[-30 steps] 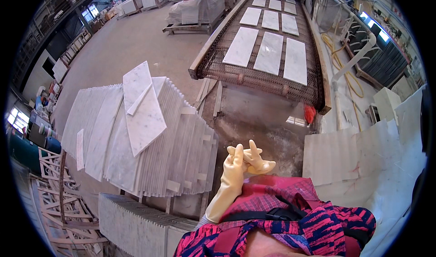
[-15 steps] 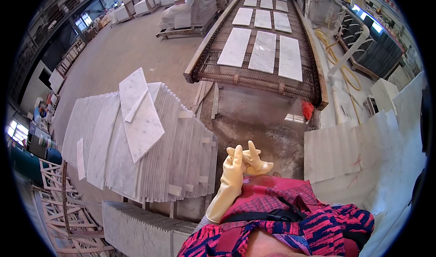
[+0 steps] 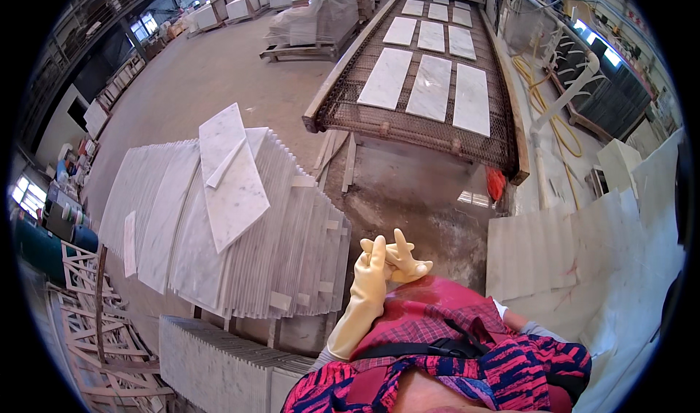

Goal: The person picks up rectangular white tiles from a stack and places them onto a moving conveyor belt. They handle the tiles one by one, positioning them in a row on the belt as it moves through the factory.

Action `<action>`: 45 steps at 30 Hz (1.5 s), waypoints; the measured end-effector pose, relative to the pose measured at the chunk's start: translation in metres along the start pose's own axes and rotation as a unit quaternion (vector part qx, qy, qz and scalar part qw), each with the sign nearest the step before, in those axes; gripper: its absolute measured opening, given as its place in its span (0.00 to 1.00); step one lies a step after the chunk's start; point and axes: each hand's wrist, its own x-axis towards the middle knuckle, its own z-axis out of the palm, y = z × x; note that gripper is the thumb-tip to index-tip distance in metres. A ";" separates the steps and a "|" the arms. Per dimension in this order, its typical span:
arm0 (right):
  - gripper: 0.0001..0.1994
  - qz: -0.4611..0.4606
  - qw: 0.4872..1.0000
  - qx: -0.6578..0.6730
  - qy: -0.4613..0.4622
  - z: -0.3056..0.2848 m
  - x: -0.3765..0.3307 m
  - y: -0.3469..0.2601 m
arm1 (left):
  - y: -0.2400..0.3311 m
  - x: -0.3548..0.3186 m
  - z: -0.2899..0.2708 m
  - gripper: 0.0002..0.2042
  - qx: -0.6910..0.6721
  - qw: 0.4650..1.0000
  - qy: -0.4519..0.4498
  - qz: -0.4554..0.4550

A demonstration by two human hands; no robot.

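Note:
In front of my apron [image 3: 437, 300], my two hands meet in long cream rubber gloves. My left hand [image 3: 369, 273] has one finger pointing up, its other fingers laced with those of my right hand [image 3: 405, 261]. One finger of the right hand stands up and another part juts sideways; the rest are partly hidden behind the left. No tool or slab shows in either hand. To the left, a leaning row of thin grey-white stone slabs [image 3: 157, 223] stands on edge. Across its top lies a loose marble slab [image 3: 237, 201] with a narrow strip [image 3: 224, 163] on it.
Ahead, a mesh conveyor [image 3: 379, 120] carries several white rectangular slabs [image 3: 429, 86]. A second slab stack [image 3: 211, 362] is at lower left, near wooden crate frames [image 3: 124, 351]. Pale sheeting [image 3: 532, 256] drapes on the right, near a yellow hose [image 3: 560, 132]. A wrapped pallet load [image 3: 313, 22] stands farther off.
The view has shifted slightly, and part of my right forearm now shows beside the apron. My hands stay laced together in nearly the same pose.

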 end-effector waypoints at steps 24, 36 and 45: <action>0.25 0.479 0.816 -0.286 0.151 0.084 -0.063 -0.125 | -0.016 -0.019 -0.006 0.27 0.093 0.990 0.109 -0.007; 0.14 0.577 0.698 -0.318 0.280 0.105 -0.162 -0.167 | -0.014 -0.018 -0.011 0.28 0.136 0.985 0.097 0.041; 0.13 0.473 0.751 -0.239 0.393 0.107 -0.171 -0.150 | -0.040 -0.008 -0.026 0.19 0.220 0.967 0.084 0.099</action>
